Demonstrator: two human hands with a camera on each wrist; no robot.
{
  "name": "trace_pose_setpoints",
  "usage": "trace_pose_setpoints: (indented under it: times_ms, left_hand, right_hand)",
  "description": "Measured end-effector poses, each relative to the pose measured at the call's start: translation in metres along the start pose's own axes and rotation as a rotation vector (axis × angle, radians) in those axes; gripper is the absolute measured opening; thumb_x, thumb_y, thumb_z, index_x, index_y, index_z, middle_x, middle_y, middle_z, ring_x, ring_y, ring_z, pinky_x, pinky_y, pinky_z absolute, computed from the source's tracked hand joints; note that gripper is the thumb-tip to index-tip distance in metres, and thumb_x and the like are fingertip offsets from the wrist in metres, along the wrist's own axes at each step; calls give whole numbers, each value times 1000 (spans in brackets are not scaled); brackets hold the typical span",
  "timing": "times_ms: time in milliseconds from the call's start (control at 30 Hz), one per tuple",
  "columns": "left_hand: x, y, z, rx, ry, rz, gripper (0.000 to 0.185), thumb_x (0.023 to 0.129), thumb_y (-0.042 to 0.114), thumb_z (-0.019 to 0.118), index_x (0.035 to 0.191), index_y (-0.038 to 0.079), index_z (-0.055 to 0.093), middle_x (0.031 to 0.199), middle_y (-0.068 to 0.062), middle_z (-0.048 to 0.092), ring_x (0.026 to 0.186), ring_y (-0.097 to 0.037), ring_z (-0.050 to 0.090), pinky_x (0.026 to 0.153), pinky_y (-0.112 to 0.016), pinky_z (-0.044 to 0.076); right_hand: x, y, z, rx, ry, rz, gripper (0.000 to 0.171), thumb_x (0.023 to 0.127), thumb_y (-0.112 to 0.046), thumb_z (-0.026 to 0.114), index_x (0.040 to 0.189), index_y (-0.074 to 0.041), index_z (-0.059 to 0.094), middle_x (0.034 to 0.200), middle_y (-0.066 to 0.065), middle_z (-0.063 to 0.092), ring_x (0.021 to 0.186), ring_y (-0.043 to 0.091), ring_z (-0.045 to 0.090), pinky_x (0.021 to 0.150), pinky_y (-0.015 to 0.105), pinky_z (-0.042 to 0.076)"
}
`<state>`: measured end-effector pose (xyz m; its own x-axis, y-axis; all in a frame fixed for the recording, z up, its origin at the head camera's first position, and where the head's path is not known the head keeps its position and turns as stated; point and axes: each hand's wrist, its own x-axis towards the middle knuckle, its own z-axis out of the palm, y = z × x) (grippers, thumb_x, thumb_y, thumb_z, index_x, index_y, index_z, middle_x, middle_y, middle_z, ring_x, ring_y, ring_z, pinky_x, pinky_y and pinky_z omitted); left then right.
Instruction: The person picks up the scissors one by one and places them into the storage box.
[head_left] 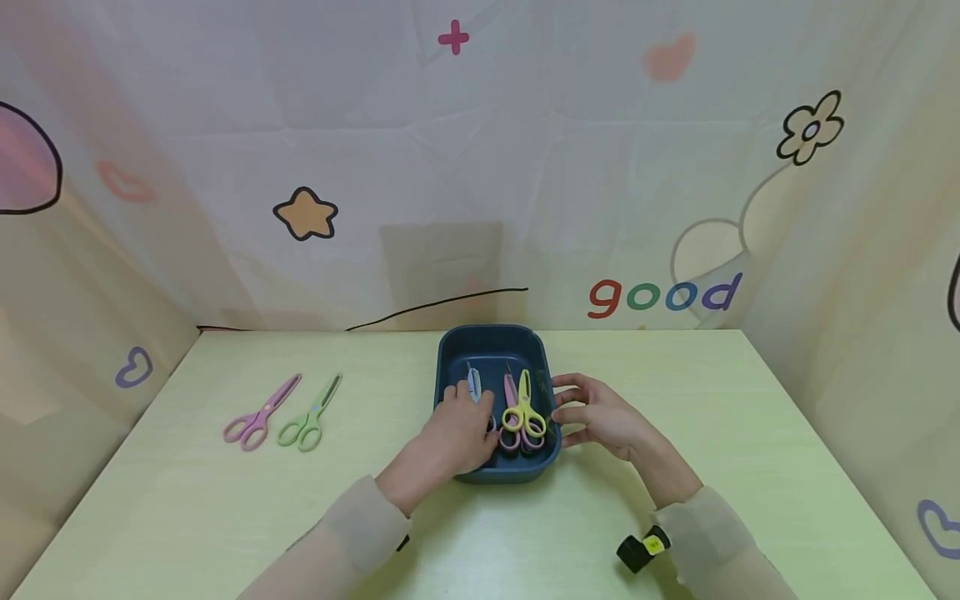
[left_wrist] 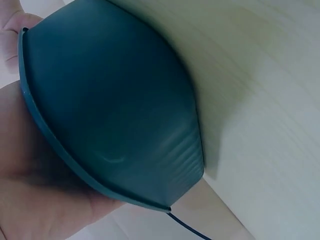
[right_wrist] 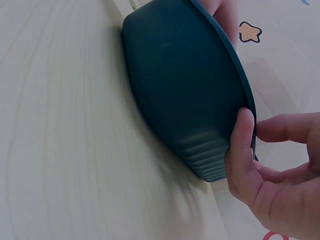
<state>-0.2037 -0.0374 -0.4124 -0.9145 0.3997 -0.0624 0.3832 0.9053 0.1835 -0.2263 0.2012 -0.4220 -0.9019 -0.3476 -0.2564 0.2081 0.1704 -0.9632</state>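
While the dark blue tray (head_left: 491,346) sits on the pale green counter (head_left: 675,517) near its far edge, both hands are at it. The left hand (head_left: 461,437) lies over the tray's near left rim, its fingers reaching down inside toward a pair of scissors with a light blue handle (head_left: 473,383); whether those fingers have closed on the scissors I cannot tell, since the back of the hand hides them. In the left wrist view the palm (left_wrist: 40,190) presses against the tray's rim and outer wall (left_wrist: 115,105).

The right hand (head_left: 600,417) is at the tray's right side with fingers loosely spread. In the right wrist view its thumb (right_wrist: 241,150) rests on the rim at the ribbed corner of the tray (right_wrist: 185,90), while the other fingers curve apart from it, so the hand steadies rather than clamps the tray.

Inside the tray, just right of the blue pair, lie yellow scissors (head_left: 524,408) on top of pink scissors (head_left: 512,417), handles toward the person and blades pointing away.

Well apart to the left, on the bare counter, lie two more pairs side by side: pink (head_left: 258,414) and green (head_left: 309,414), both slanted with blades up and to the right. A small black and yellow device (head_left: 643,548) sits at the right wrist.
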Motion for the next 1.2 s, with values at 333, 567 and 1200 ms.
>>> trace_pose_setpoints:
  times_ms: [333, 567, 1200]
  left_hand:
    - [-10, -23, -5, -161, 227, 143, 29, 99, 23, 69, 122, 6, 64, 111, -12, 52, 98, -26, 46, 81, -38, 48]
    - [-18, -42, -10, -255, 386, 122, 25, 98, 21, 70, 119, 7, 65, 113, -10, 56, 101, -27, 51, 86, -41, 48]
    - [-39, -89, -10, -305, 517, 47, 20, 95, 15, 71, 112, 5, 65, 109, -14, 62, 98, -35, 58, 85, -49, 48]
  right_hand:
    - [1, 1, -1, 9, 2, -2, 57, 97, 2, 59, 149, 5, 35, 123, 25, 47, 95, 27, 59, 74, 38, 60]
    - [0, 3, -1, 22, 11, -10, 59, 96, 2, 60, 149, 5, 35, 120, 23, 47, 96, 27, 58, 73, 37, 60]
    - [0, -3, 4, -2, 0, -4, 55, 97, 6, 57, 147, 7, 34, 115, 21, 49, 93, 27, 58, 70, 36, 60]
